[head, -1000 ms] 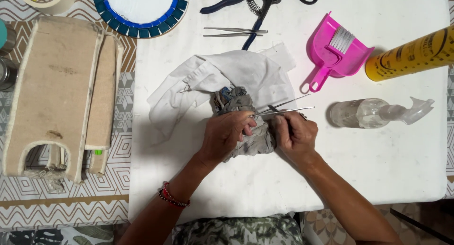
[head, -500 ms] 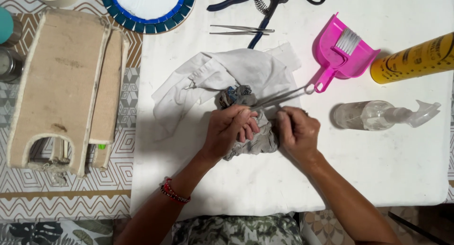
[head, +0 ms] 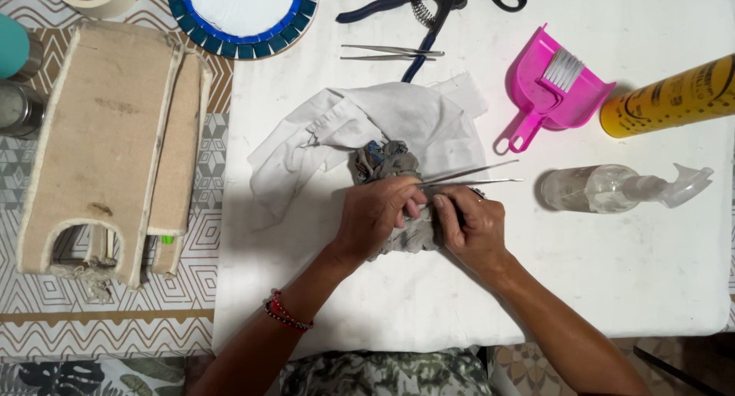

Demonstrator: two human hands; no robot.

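A clear plastic spray bottle (head: 612,188) lies on its side near the desk's right edge, its contents not discernible; above it lies a yellow cylindrical can (head: 674,97) with dark print. A pink plastic dustpan (head: 547,90) holds a small white-bristled brush (head: 563,67). At the middle of the white desk (head: 612,289), the left hand (head: 375,216) is closed around a crumpled grey rag (head: 390,166). The right hand (head: 471,224), fingers curled shut, grips thin metal tweezers (head: 475,176) whose tips point toward the right edge. A white cloth (head: 383,120) lies under the rag.
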